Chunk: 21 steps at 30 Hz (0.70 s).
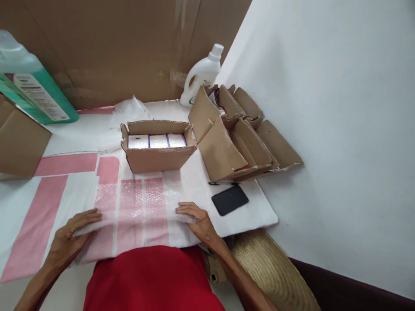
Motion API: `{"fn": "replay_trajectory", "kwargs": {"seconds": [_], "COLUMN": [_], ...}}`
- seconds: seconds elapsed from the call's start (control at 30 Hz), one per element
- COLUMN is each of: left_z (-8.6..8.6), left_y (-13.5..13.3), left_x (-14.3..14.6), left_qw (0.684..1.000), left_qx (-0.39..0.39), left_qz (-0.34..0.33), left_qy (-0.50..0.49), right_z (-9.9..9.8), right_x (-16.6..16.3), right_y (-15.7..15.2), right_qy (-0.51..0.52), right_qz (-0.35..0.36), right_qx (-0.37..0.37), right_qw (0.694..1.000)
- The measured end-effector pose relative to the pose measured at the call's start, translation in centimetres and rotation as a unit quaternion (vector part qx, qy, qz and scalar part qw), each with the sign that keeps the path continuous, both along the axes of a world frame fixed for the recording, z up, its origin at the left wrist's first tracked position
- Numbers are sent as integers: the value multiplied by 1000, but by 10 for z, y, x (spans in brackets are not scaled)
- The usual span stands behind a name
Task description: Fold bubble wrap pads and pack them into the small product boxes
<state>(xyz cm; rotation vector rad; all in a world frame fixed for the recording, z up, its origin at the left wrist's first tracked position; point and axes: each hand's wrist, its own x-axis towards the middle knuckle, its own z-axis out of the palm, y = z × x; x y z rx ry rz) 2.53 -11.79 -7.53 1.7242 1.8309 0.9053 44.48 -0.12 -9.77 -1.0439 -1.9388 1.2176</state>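
Observation:
A clear sheet of bubble wrap (138,203) lies flat on the pink-and-white table cover in front of me. My left hand (73,235) rests on its near left edge, fingers stretched flat. My right hand (196,220) presses the near right edge, fingers also laid flat. Just behind the sheet stands a small open cardboard box (157,157) with three white, purple-edged packs (158,141) side by side inside.
Several folded cardboard boxes (236,138) lean in a row at the right. A black phone (230,199) and a pen (223,183) lie near them. A white bottle (201,75) stands at the back, a green jug (30,88) and a brown box (19,142) at the left. A straw hat (275,272) sits low right.

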Motion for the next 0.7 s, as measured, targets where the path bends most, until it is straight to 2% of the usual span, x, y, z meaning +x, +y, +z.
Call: {"fn": "replay_trajectory", "kwargs": {"seconds": [0.2,0.3,0.4,0.5,0.7], "left_z": [15,22,23,20,10], "left_y": [8,16,23,27,31], "left_x": [21,33,43,50,57], "left_qw": [978,962,953,949,940], "left_qx": [-124,-146,-148,-149,-124], "left_qz": [168,231,261,272,282], "left_qy": [-16,6,31,54,146], "right_z": [10,12,13,11,-10], "right_x": [-15,-31,-44,-50,-56], "right_y": [4,7,11,11,12], "right_qy": [-7,-42,-68,-87,-154], "right_qz": [-133,-214,-281,-312,-353], "right_qx": [-93,-107,-90,-67,21], "right_qw": [987,970,953,944,923]}}
